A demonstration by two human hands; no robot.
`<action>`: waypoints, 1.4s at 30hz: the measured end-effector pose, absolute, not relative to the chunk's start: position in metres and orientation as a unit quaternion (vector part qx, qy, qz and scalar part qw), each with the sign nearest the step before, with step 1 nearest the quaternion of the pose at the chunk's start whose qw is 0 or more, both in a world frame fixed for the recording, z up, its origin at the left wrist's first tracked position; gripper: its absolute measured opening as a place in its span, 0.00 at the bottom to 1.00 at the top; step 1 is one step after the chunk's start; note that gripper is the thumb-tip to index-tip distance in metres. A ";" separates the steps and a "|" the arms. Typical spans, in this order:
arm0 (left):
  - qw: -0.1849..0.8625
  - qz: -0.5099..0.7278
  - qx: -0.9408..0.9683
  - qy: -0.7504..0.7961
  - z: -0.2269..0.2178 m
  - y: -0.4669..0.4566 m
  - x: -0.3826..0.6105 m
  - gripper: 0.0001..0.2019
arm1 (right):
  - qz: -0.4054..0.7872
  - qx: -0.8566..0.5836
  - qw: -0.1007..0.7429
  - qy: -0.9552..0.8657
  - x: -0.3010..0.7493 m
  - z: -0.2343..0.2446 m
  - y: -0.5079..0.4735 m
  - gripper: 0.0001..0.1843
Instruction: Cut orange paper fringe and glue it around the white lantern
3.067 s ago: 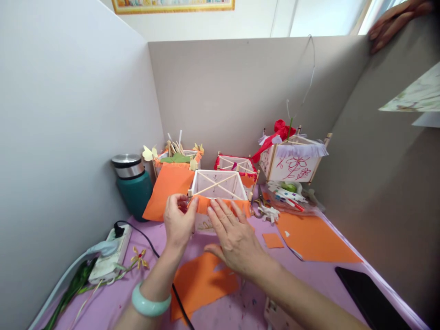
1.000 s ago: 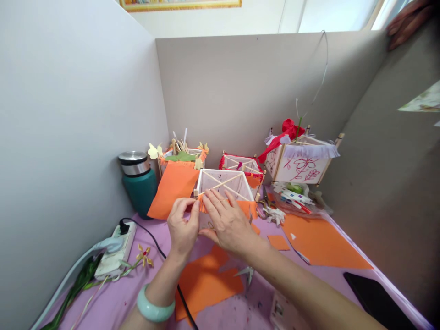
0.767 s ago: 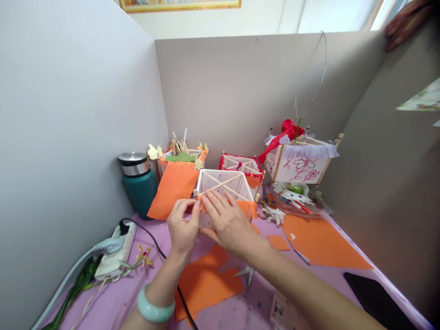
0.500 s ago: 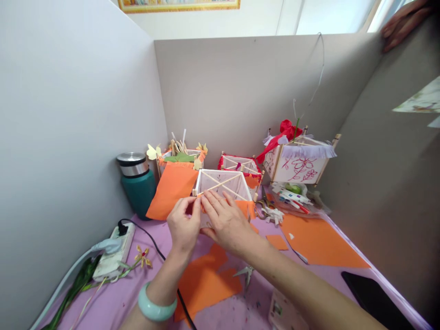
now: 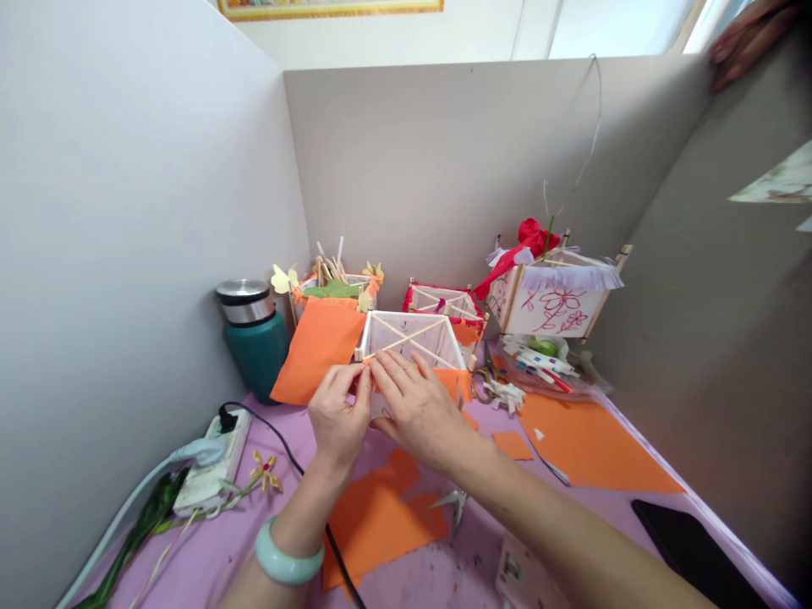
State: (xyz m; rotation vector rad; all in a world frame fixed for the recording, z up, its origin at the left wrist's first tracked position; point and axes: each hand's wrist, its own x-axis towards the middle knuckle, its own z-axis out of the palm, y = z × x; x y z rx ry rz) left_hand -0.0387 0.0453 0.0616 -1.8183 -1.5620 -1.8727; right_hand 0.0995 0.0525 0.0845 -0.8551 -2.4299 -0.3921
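A box-shaped lantern frame (image 5: 415, 326) of thin wooden sticks and white paper stands before me, crossed sticks over its open top. Fringed orange paper (image 5: 462, 385) runs along its near side. At the near left corner, my left hand (image 5: 339, 410) is closed in a pinch on the end of the orange paper strip; the fingertips partly cover it. My right hand (image 5: 415, 406) lies against the near edge with fingers stretched out flat, the thumb lower down. Both hands hide much of that side. Below them, scissors (image 5: 453, 507) rest beside cut orange paper (image 5: 381, 516).
Left are a green bottle (image 5: 257, 351) and a power strip (image 5: 212, 465) with a black cable. Behind stand other lanterns, one with red flowers (image 5: 562, 300). A bag of markers (image 5: 549, 368), orange sheet (image 5: 596, 444) and phone (image 5: 691, 550) lie right. Another person's hand (image 5: 752, 42) rests on the partition.
Almost nothing differs. Both hands keep their places on the lantern's near edge; the view has shifted very slightly.
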 end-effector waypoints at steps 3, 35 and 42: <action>0.045 -0.621 -0.587 -0.517 0.063 0.045 -0.039 0.06 | -0.140 -0.321 0.268 -0.897 0.098 0.088 0.052 0.28; 0.220 -0.426 -0.783 -0.397 0.087 0.048 -0.030 0.14 | -0.147 -0.435 0.393 -0.797 0.236 0.042 -0.036 0.20; 0.289 -0.329 -0.805 -0.401 0.070 0.054 -0.035 0.16 | -0.145 -0.513 0.368 -0.761 0.273 0.024 -0.082 0.15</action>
